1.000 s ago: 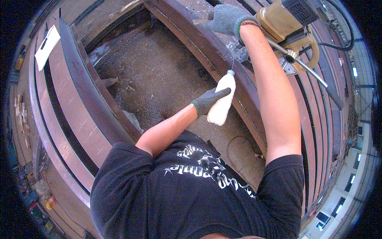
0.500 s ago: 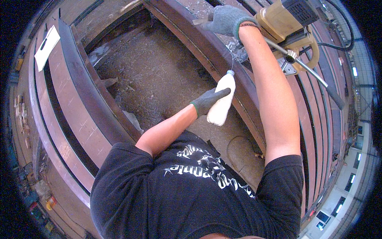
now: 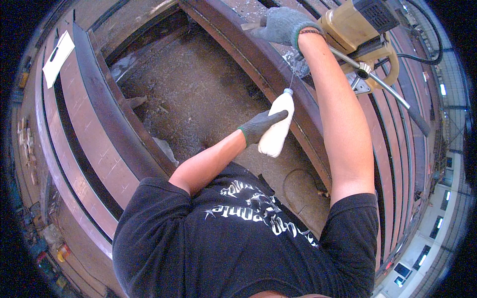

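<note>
My left hand, in a dark grey knit glove, is wrapped round a white plastic squeeze bottle. The bottle tilts with its capped end up, and a thin stream runs from the cap toward the foot of a tan portable drill press. In a grey glove too, my right hand is closed beside the drill's body. A flat, pale strip pokes out from its fingers; its kind cannot be made out. Pale shavings and wet splashes lie on the steel beam under the right forearm, which partly hides the drill's lower end.
Long reddish-brown steel beams run on both sides of me, with dark gaps between them. A dirty floor shows in the opening between. White paper with a dark pen-like object lies on the left beam. A black cable loops behind the drill's metal feed handles.
The thin stream from the bottle's cap now leans slightly further right. Both hands and the drill have stayed nearly where they were.
</note>
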Motion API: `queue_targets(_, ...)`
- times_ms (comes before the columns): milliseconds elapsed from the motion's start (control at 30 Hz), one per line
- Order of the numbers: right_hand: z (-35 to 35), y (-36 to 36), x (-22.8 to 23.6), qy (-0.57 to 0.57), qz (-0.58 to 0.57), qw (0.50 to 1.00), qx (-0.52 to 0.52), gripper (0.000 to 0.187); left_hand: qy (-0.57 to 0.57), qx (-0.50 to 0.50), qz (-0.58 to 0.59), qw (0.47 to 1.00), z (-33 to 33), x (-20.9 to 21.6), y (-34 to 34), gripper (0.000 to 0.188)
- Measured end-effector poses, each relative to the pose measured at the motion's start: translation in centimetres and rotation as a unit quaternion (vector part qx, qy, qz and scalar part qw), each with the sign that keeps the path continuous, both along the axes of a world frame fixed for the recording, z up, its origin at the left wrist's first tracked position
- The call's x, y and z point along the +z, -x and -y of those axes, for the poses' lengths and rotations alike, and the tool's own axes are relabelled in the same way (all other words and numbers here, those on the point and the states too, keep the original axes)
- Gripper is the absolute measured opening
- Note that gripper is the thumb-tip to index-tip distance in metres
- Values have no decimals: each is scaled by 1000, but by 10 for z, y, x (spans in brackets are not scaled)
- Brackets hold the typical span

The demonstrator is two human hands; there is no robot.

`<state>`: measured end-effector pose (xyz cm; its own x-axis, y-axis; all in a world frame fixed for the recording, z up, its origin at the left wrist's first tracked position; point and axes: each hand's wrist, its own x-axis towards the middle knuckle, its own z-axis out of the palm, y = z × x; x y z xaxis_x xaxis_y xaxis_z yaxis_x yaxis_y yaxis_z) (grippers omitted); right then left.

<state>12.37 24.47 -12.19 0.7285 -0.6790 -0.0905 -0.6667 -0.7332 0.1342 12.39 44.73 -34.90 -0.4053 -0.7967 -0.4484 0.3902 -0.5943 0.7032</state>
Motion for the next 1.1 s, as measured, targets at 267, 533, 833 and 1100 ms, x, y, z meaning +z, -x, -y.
queue_targets(267,6,3,-9,26,14,999,21,53,6,0,-3,1000,-1,2,0,68)
queue_targets(533,-8,-2,1,24,-8,999,43,56,17,23,-27,999,-2,8,-2,62)
queue_targets(833,3,-1,-11,-5,-11,1000,19,56,12,-16,2,1000,0,-6,0,73)
queue_targets(1100,0,-4,-11,0,-27,1000,8,55,-16,5,-18,1000,-2,-1,0,69)
